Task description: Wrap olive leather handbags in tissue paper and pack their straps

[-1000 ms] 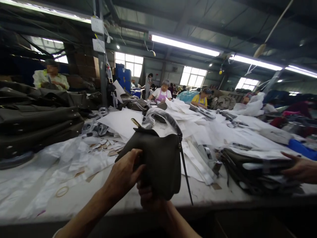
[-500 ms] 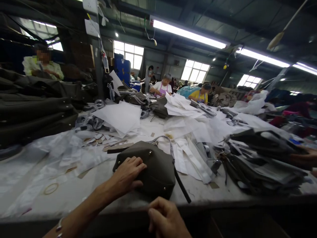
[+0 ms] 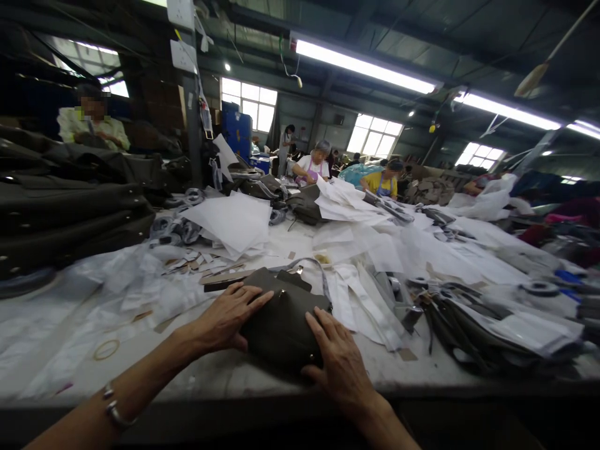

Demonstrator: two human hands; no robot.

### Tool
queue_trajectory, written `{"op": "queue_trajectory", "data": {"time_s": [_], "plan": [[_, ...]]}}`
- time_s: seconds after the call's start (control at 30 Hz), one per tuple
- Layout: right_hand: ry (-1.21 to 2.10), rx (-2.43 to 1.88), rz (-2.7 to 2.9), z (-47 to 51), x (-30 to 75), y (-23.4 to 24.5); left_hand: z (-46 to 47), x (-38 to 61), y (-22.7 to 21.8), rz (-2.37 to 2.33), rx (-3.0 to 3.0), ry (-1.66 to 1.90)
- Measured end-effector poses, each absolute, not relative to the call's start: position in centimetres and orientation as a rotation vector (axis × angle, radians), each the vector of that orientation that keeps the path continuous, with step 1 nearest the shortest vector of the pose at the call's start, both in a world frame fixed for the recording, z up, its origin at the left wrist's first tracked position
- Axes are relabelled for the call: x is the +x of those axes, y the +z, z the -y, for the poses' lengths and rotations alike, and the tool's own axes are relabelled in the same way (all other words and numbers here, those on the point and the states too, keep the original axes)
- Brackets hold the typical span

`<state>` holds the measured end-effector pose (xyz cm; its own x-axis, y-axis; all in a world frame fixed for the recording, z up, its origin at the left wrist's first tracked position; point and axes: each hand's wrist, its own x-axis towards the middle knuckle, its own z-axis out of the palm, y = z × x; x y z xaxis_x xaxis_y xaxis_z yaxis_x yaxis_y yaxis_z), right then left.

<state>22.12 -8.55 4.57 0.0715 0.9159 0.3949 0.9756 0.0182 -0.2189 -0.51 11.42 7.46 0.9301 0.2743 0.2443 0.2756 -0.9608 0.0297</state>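
A dark olive handbag with small metal studs lies on the table in front of me, its strap looping behind it. My left hand rests on the bag's left side, fingers spread and thumb towards the near edge. Against the right side lies my right hand, its fingers stretched over the surface and its thumb near a lower stud. Both hands touch the bag without wrapping round it. The underside of the bag is hidden.
Dark bags and white sheets are heaped at the right. White paper sheets and plastic film cover much of the table. A yellowish ring lies at the left. More dark bags are stacked there. Several people work beyond.
My right hand has moved up from the table edge onto the bag's right side, and its curled fingers have spread. Another person's hand and a dark bag at the right are gone from view.
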Motion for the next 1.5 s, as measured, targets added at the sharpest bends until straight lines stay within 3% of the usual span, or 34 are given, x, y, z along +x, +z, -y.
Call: {"op": "queue_trajectory", "data": {"time_s": [0.4, 0.7, 1.0, 1.07, 1.23, 1.5], "plan": [[-0.304, -1.627, 2.067, 6.9, 26.3, 4.4, -9.6, 0.8, 8.5, 0.389, -2.949, -0.188], [-0.274, -1.579, 2.246, 7.7, 23.4, 7.2, -3.4, -0.8, 7.9, 0.342, -2.895, -0.359], [-0.259, -1.597, 2.302, 4.3, 21.9, 5.2, -4.4, -2.4, 4.7, 0.797, -2.999, -0.296], [-0.140, -1.686, 2.322, 3.0, 22.4, 5.1, -5.6, -2.3, 4.1, 0.859, -3.085, -0.279], [0.552, -1.965, 2.225, -0.9, 23.2, 5.1, -10.1, -1.5, 4.8, 0.943, -3.345, -0.092], [0.537, -2.025, 2.162, -1.4, 23.1, 4.4, -10.9, -0.7, 5.7, 1.170, -3.300, 0.009]]}}
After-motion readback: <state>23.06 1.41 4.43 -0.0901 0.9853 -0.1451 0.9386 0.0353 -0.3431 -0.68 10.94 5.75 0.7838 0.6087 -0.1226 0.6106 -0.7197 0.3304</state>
